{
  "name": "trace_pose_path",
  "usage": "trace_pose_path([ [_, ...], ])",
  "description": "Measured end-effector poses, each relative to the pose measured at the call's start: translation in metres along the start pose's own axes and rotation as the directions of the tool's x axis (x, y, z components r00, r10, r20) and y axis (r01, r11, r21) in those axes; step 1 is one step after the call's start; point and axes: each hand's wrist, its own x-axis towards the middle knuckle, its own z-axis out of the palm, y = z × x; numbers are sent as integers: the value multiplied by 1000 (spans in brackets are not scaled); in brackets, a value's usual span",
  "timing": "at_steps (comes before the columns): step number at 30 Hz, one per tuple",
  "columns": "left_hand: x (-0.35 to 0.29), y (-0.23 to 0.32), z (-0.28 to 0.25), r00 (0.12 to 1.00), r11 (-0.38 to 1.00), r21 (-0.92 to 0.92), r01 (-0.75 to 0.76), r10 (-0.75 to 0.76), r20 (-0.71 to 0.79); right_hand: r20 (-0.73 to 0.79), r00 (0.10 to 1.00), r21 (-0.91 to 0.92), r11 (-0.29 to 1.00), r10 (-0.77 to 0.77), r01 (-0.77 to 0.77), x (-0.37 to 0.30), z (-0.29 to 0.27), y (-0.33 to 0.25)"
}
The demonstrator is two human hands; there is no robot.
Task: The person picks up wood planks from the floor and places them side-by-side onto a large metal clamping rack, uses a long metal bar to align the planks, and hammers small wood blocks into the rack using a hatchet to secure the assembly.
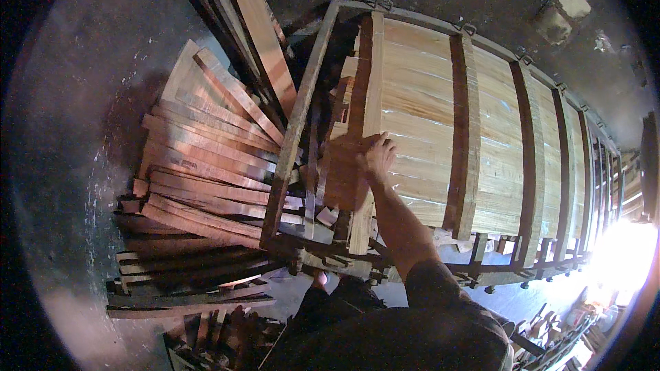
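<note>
Arm point(403, 225) stretched forward, the right hand point(377, 156) half-curls at a wooden batten point(373, 75), though I can't tell if it's gripping.

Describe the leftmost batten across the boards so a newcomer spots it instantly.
Find the big metal frame around pale boards. Several wooden battens cross those boards; go to the leftmost batten, nearest the frame's left end. Unlike its neighbours, it has the right hand over it.
</note>
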Motion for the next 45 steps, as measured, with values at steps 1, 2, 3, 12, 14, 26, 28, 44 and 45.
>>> trace_pose_path([
  [1, -5, 7, 6, 1000, 1000, 20, -13, 12, 18, -15, 995, -4, 995, -99, 99, -12, -14, -4],
  [2, -9, 13, 13, 999, 999, 33, -27, 26, 32, -99, 966, 25, 970, -240, 244, -2, 1, 3],
  [3, -14, 21, 15, 998, 998, 51, -40, 37, 52, -141, 946, 100, 947, -291, 306, 0, 3, 7],
  [12, 8, 67, 21, 981, 973, 146, -180, 167, 98, -162, 959, 320, 906, -234, 276, -6, 6, 0],
  [14, 18, 78, 12, 974, 972, 116, -203, 189, 121, -214, 951, 337, 897, -224, 287, 5, 13, 1],
  [26, 19, 113, 10, 961, 931, -278, -237, 266, 73, -208, 949, 365, 882, -236, 299, -8, 14, -19],
  [28, 27, 88, 25, 987, 941, -319, -109, 142, 81, -235, 943, 358, 881, -234, 308, -7, 21, -15],
  [44, 147, 10, 4, 857, 854, 201, -480, 408, 314, -225, 881, -162, 908, -416, 387, 61, 87, 52],
  [45, 148, -31, 11, 803, 746, 299, -595, 528, 278, -138, 855, -169, 862, -500, 478, 58, 70, 47],
])
